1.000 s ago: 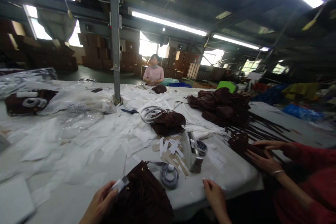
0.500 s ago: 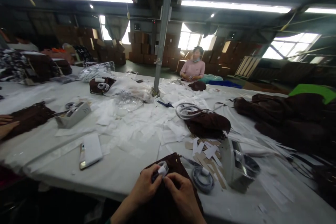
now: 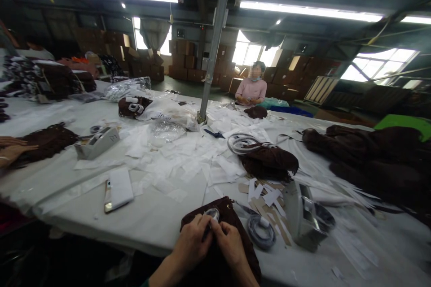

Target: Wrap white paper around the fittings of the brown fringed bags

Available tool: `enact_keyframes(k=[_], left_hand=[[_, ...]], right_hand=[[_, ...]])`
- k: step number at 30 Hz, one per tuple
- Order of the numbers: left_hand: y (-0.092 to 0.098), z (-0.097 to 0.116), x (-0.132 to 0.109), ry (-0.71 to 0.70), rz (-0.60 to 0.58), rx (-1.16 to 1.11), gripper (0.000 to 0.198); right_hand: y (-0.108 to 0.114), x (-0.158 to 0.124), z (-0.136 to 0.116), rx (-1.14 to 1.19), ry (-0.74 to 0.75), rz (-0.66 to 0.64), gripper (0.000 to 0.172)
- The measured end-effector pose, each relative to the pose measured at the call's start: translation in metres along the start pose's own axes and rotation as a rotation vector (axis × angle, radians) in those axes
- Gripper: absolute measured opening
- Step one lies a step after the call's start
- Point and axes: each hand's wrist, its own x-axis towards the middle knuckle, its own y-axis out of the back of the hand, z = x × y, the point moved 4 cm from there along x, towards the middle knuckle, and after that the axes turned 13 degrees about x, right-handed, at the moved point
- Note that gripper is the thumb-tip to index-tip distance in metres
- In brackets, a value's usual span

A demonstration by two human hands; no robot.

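Note:
My left hand (image 3: 192, 238) is closed on a small coiled strap (image 3: 213, 213) with a pale band around it. The fingers of my right hand (image 3: 229, 241) are pinched together at the coil's near side; fingers cover much of the coil. Both hands are over a dark brown bag (image 3: 243, 232) with small metal eyelets, lying at the table's front edge. A second banded grey coil (image 3: 261, 232) rests just right of the bag. Farther right stands a grey tape dispenser (image 3: 299, 215).
Paper and cardboard strips (image 3: 266, 197) lie beyond the coil. A brown bundle (image 3: 269, 161) with pale looped straps sits behind them. On the left are a phone (image 3: 118, 189), another dispenser (image 3: 97, 142) and a co-worker's hands (image 3: 13, 149). A post (image 3: 215, 49) rises mid-table; another person (image 3: 252, 89) sits opposite.
The view has shifted slightly. My left hand has turned over the coil, hiding more of it and its band, and my right fingers have closed in beside it.

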Motion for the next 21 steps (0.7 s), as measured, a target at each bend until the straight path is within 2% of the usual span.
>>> enact_keyframes(k=[4, 10, 17, 19, 21], left_hand=[[0.005, 0.001, 0.001, 0.006, 0.026, -0.117, 0.025], [0.018, 0.000, 0.008, 0.096, 0.032, -0.405, 0.017], [0.013, -0.006, 0.010, 0.139, 0.009, -0.536, 0.018], [0.013, -0.006, 0.010, 0.146, -0.005, -0.592, 0.019], [0.013, -0.005, 0.010, 0.163, -0.016, -0.653, 0.020]], right_hand=[[-0.006, 0.001, 0.011, 0.199, -0.100, -0.082, 0.056], [-0.006, -0.005, 0.006, 0.555, -0.139, -0.127, 0.047], [-0.013, -0.012, 0.009, 0.677, -0.103, 0.012, 0.041], [-0.013, -0.012, 0.012, 0.672, -0.091, 0.069, 0.045], [-0.013, -0.012, 0.015, 0.661, -0.107, 0.121, 0.058]])
